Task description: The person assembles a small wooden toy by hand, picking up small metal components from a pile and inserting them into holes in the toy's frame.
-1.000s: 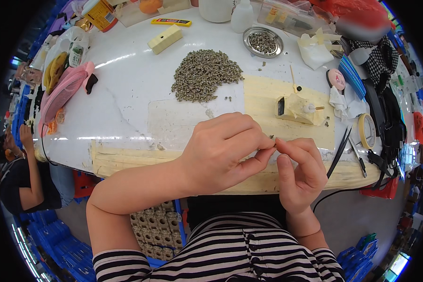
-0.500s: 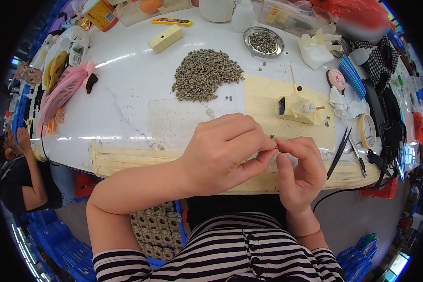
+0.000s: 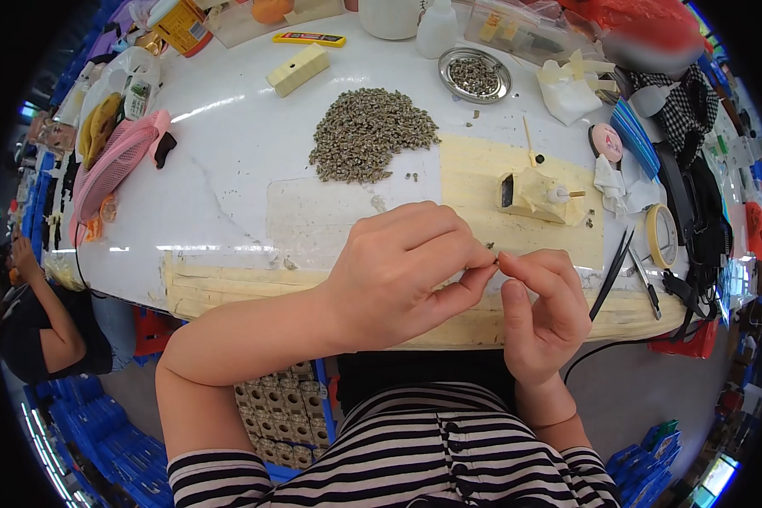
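My left hand (image 3: 411, 275) reaches across the near edge of the table, its thumb and index finger pinched on a tiny metal piece (image 3: 495, 262) that is mostly hidden. My right hand (image 3: 548, 309) faces it, the index fingertip against the same spot. Its thumb stands apart from that finger, and the other fingers are loosely curled. A small metal bit (image 3: 490, 245) shows just beyond the fingertips. Farther off lies a heap of small metal pieces (image 3: 371, 135). Right of my hands sits a tape-wrapped block (image 3: 533, 196) with a white nozzle-like tip (image 3: 559, 195).
A round metal dish (image 3: 504, 91) holds more pieces. A cream block (image 3: 299, 70) and yellow packet (image 3: 309, 39) lie at the back. On the right are tweezers (image 3: 611, 275), a craft knife (image 3: 645, 275) and a tape roll (image 3: 661, 236). A pink mesh basket (image 3: 114, 169) stands left. Another person (image 3: 55, 330) sits far left.
My right hand has shifted slightly, its index fingertip moving a touch up and to the right. My left hand keeps its pinch. The other person's hand at far left has moved left.
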A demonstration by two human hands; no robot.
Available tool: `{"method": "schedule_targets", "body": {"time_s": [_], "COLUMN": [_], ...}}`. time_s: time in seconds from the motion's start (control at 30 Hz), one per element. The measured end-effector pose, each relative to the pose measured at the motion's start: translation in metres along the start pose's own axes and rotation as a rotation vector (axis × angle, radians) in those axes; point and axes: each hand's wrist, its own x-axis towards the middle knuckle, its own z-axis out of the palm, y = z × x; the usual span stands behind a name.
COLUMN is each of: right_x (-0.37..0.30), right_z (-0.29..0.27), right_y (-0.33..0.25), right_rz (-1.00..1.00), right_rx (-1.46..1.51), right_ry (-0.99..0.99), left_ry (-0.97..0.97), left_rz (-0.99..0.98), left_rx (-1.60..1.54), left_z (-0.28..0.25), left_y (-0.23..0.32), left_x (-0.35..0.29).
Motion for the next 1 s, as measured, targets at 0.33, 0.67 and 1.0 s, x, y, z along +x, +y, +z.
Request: {"method": "schedule_targets", "body": {"time_s": [0.33, 0.67, 1.0], "right_x": [-0.0002, 0.0003, -0.0015], "right_z": [0.0006, 0.003, 0.0019], "right_y": [-0.0008, 0.001, 0.0015], "right_rz": [0.049, 0.076, 0.046], "right_rx": [0.019, 0.027, 0.03], "right_ry": [-0.014, -0.005, 0.024], "left_ry": [0.012, 0.004, 0.002], "left_rz": [0.02, 0.043, 0.012], "left_rx": [-0.011, -0.013, -0.009], "left_z": [-0.0014, -0.0004, 0.001], "left_y": [0.0012, 0.0004, -0.0009], "left_x": [0.0003, 0.0013, -0.0005]}}
